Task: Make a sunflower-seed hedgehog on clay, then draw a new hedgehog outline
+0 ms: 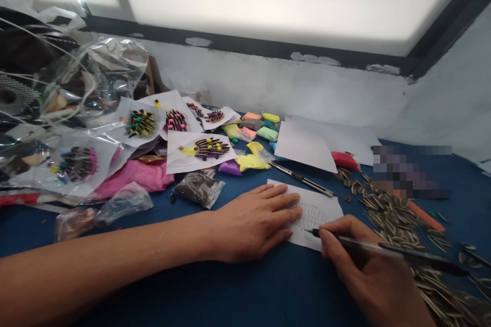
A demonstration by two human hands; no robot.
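Observation:
My left hand (257, 219) lies flat, fingers stretched over the left part of a small white sheet of paper (333, 207). An oval drawing (312, 214) filled with scribbled lines shows on that sheet, partly hidden by my fingertips. In my right hand (372, 271) a black-and-clear pen (355, 243) is gripped, its tip at the lower edge of the drawing. Just behind the sheet a utility knife (301, 179) rests on the blue table (245, 291). Striped sunflower seeds (391, 217) are heaped to the right, partly behind my right hand.
Papers with seed-and-clay hedgehogs (209, 149) lie at the left back. Several bags of coloured clay (251, 161) sit mid-table, near a grey-brown bag (199, 189). Blank paper (305, 143) and a red packet (345, 160) are behind the knife. Clear plastic bags (107, 66) crowd the far left.

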